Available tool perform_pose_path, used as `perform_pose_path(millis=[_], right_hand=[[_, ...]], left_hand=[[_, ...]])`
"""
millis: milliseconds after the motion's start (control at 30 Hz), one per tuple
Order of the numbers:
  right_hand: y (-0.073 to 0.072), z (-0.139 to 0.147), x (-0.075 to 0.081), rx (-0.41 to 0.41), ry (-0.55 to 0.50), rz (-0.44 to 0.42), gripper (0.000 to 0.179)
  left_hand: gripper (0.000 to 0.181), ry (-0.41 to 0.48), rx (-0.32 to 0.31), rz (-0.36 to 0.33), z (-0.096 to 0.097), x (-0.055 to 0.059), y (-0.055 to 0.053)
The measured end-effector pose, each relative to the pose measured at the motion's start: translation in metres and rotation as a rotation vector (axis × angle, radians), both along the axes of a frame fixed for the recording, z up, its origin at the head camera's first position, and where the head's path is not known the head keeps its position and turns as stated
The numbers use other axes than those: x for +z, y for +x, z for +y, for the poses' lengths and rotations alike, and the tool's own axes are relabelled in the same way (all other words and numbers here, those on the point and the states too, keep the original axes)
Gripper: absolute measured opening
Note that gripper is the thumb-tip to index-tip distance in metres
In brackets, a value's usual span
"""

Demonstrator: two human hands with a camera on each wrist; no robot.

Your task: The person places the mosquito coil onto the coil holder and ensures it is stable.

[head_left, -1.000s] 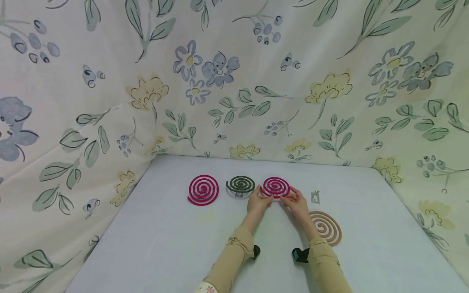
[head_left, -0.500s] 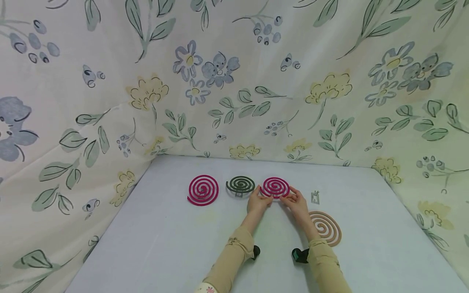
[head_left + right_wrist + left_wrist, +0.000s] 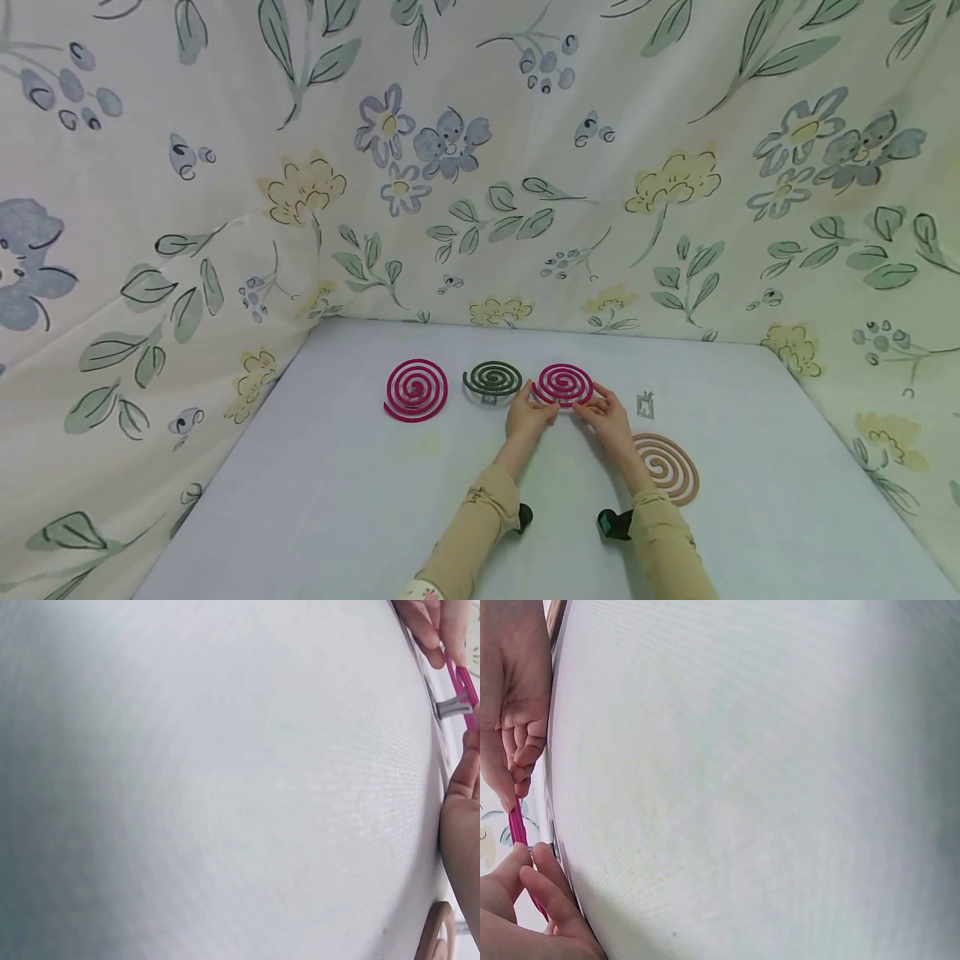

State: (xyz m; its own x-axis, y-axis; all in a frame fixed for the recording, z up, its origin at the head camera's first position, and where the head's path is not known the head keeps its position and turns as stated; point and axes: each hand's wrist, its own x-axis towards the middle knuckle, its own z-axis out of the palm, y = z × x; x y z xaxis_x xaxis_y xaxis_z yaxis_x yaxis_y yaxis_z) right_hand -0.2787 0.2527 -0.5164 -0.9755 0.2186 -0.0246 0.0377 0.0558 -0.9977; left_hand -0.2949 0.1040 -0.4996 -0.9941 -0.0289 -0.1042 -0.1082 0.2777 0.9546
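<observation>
In the head view a magenta mosquito coil (image 3: 564, 385) lies level between my two hands. My left hand (image 3: 528, 412) pinches its left front edge with thumb and fingers, and my right hand (image 3: 606, 414) pinches the right front edge. The right wrist view has a metal coil stand (image 3: 451, 707) under the coil, which sits just above the table. Immediately left is a dark green mosquito coil (image 3: 493, 378) raised on its own stand. Further left a second magenta mosquito coil (image 3: 416, 390) stands over another stand.
A bare metal stand (image 3: 646, 405) is on the white table (image 3: 337, 500) right of my hands. Partly behind my right forearm lies a tan mosquito coil (image 3: 678, 457). Black wrist devices (image 3: 615, 524) hang under the sleeves. A floral curtain (image 3: 480, 167) borders the table's back and sides.
</observation>
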Motion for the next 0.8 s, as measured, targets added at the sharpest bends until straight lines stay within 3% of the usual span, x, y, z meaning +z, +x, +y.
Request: perform_pose_path(millis=[800], right_hand=[[0.0001,-0.0003,0.0026,-0.003,-0.009,-0.011,0.066]], left_hand=[[0.075,0.001,0.003,0.015,-0.0003,-0.0015,0.0014]])
